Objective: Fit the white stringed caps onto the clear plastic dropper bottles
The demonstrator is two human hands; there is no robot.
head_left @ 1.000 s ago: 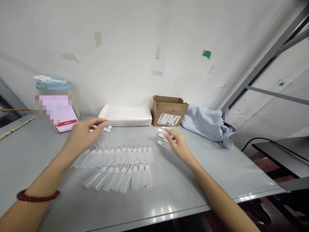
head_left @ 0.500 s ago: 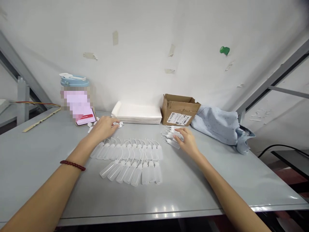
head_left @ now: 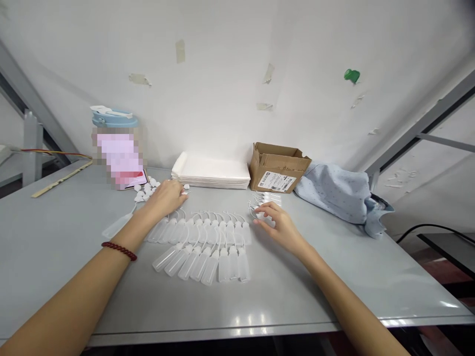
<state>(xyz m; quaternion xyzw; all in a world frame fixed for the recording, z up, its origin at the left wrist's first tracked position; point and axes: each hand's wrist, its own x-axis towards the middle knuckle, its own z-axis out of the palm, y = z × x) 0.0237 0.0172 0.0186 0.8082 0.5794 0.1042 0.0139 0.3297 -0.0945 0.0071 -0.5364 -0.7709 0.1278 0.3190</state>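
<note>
My left hand (head_left: 166, 199) is low over the table behind the rows of bottles, its fingers bent and closed. A small white cap (head_left: 186, 187) shows just past its fingertips; whatever lies under the fingers is hidden. My right hand (head_left: 280, 226) has its thumb and fingers apart, close to a small group of clear plastic squeeze bottles (head_left: 273, 197), partly covering them. Two rows of similar bottles (head_left: 198, 264) with thin white straps at their necks lie between my hands. Beside my left forearm lies one separate bottle (head_left: 115, 226), near a pile of white caps (head_left: 143, 193).
A stack of white sheets or pouches (head_left: 211, 173) lies against the wall, beside an open cardboard box (head_left: 280, 170). Pale blue cloth (head_left: 330, 190) is bunched to the right. At the left stand a blurred phone (head_left: 124, 158) and a blue-lidded container (head_left: 115, 117).
My right hand has drawn back toward me and slightly left, uncovering more of the right-hand bottles. My left hand shifted slightly right, its fingers closer together. More caps and the separate bottle now show.
</note>
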